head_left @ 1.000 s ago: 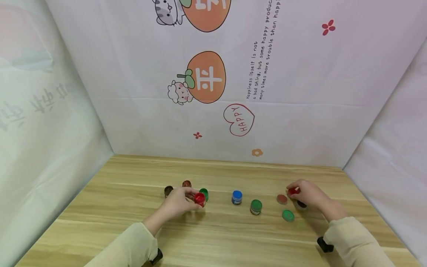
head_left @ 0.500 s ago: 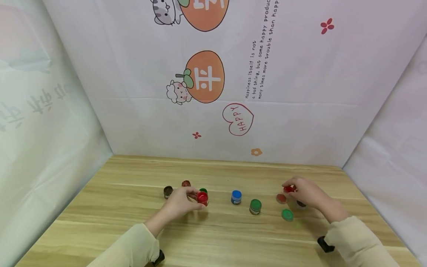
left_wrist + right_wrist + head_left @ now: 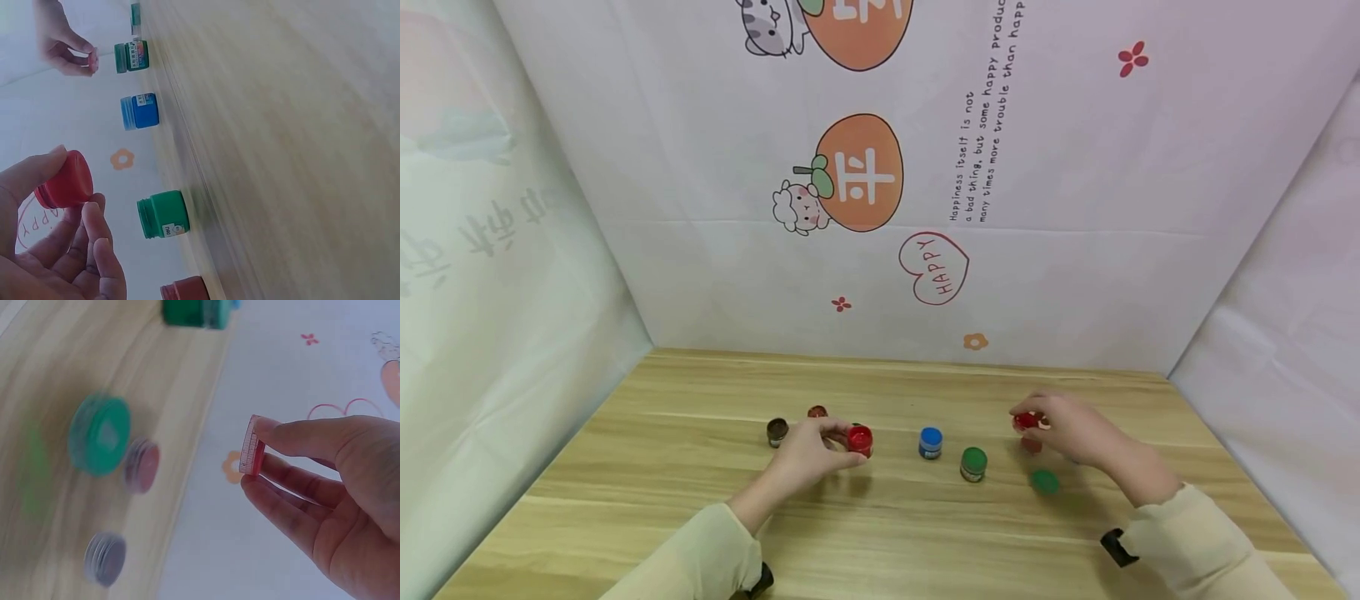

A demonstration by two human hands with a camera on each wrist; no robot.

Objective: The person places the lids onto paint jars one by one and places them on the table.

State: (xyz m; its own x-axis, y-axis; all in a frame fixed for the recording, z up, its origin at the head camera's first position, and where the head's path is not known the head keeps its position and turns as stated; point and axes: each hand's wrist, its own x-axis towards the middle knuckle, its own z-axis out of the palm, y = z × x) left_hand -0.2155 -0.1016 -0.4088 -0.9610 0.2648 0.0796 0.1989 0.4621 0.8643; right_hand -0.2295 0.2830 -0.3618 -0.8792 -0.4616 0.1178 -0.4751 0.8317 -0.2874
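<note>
Aloft | red jar (image 3: pixel 67 184): left hand (image 3: pixel 809 452), fingertips | red lid (image 3: pixel 250 447): right hand (image 3: pixel 1070 427), fingertips

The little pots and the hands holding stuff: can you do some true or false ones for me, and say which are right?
1. The left hand holds an open red pot. True.
2. The right hand holds a second pot. False: it pinches a red lid.
3. The blue pot has its lid on. True.
4. A green lid lies on the table. True.
5. The dark brown pot is covered. False: it stands open.
</note>
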